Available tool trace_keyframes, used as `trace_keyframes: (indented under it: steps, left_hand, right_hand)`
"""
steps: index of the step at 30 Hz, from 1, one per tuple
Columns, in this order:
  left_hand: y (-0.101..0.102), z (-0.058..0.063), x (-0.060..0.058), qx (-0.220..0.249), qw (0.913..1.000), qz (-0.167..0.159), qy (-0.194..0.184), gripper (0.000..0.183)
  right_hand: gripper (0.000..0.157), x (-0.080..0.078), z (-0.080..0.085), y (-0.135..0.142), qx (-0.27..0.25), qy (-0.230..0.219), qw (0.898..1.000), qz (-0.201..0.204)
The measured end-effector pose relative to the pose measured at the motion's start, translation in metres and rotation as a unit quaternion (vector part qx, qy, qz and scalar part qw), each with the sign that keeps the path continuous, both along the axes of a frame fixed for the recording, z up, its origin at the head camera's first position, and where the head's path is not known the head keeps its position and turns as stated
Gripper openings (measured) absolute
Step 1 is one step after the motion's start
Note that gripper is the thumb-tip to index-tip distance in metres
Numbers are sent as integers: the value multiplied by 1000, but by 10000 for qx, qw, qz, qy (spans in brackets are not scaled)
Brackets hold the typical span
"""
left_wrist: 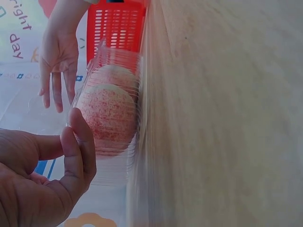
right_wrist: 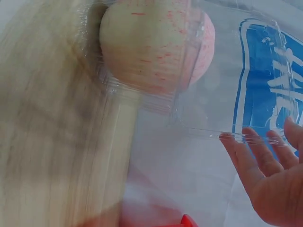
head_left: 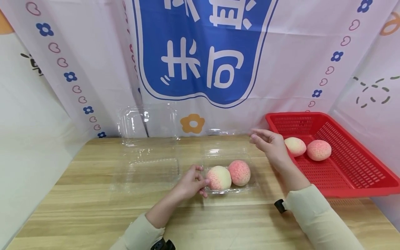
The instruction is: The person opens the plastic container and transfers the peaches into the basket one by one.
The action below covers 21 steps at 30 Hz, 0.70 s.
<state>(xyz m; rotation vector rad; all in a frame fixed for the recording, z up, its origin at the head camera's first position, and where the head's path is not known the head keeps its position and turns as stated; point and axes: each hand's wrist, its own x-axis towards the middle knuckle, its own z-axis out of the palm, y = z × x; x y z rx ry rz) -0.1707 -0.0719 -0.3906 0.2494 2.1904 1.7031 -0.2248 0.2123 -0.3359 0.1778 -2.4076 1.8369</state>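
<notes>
Two pink-and-cream peaches (head_left: 219,177) lie side by side in the base of a clear plastic clamshell box (head_left: 231,190). My left hand (head_left: 191,182) is at the box's left edge, and its thumb and fingertips pinch the thin rim in the left wrist view. The box's clear lid (right_wrist: 218,71) stands raised at the back. At the lid's right edge, my right hand (head_left: 271,145) touches the plastic with outstretched fingers (right_wrist: 258,151), its thumb held apart from them.
A second clear clamshell box (head_left: 150,170) stands to the left with its lid up against the printed backdrop (head_left: 103,62). On the right, a red plastic basket (head_left: 359,149) holds two more peaches (head_left: 318,150). All rest on a wooden table (head_left: 78,208).
</notes>
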Motion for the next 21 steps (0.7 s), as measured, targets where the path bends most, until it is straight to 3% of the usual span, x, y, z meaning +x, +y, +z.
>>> trace_keyframes:
  steps: [6, 12, 15, 21]
  left_hand:
    - [0, 1, 1, 102, 9999, 129, -39, 47]
    - [0, 1, 1, 62, 9998, 176, -53, 47]
    - [-1, 2, 1, 8, 9998, 202, -14, 47]
    - [-3, 3, 2, -29, 9998, 203, -49, 47]
  right_hand:
    - [49, -13, -6, -4, -412, -204, 9987, -216]
    - [48, -23, -10, -4, -499, -385, 9977, -233]
    - [50, -27, -12, -4, -290, -326, 9989, -194]
    - [53, -33, -21, -2, 637, 35, 9980, -14]
